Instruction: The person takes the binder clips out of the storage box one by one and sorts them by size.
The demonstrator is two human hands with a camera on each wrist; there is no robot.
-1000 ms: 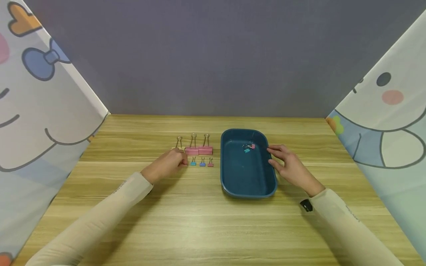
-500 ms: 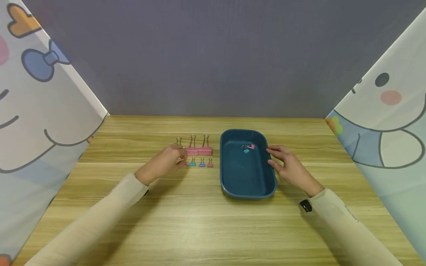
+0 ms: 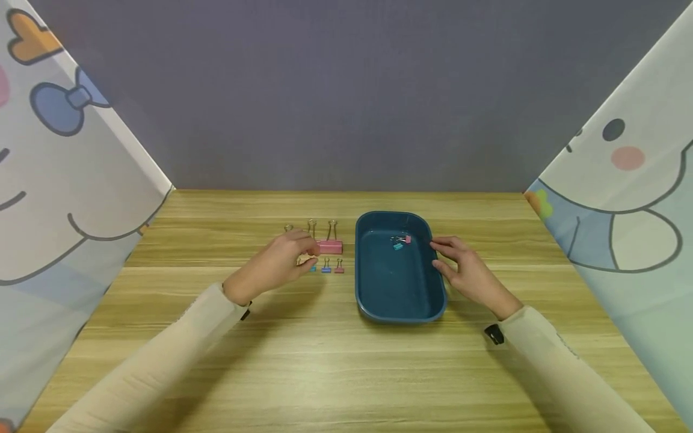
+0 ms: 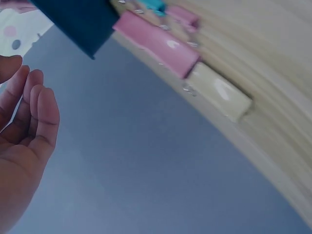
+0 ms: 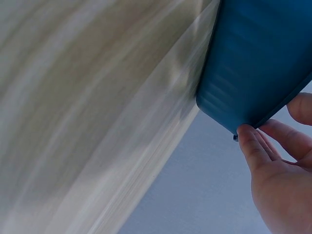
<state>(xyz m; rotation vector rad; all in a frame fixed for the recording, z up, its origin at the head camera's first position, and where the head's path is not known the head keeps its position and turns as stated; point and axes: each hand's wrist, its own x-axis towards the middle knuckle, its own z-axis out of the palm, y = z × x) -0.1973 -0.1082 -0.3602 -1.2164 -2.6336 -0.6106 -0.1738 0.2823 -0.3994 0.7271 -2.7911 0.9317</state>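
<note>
My left hand (image 3: pixel 278 261) hovers over two rows of binder clips, its fingers loosely bent and holding nothing visible. A large pink binder clip (image 3: pixel 331 247) stands just past its fingertips. Small blue (image 3: pixel 326 270) and dark pink (image 3: pixel 339 270) binder clips lie nearer me; a cyan one (image 3: pixel 313 269) is partly covered. In the left wrist view, a cream binder clip (image 4: pixel 219 92) adjoins a large pink one (image 4: pixel 158 43). The fingertips of my right hand (image 3: pixel 470 273) rest against the right side of a dark blue plastic basin (image 3: pixel 400 319). Small cyan (image 3: pixel 398 246) and pink (image 3: pixel 408 239) binder clips lie in it.
A wooden tabletop (image 3: pixel 325 373) lies beneath everything. A grey panel (image 3: pixel 346 96) stands along its back edge. Cartoon-printed cloths hang at the left (image 3: pixel 97 198) and right (image 3: pixel 633 198) sides.
My left hand has risen from the left end of the clip rows and moved right over them. The right hand stays at the basin's side; the clips in the basin have not moved.
</note>
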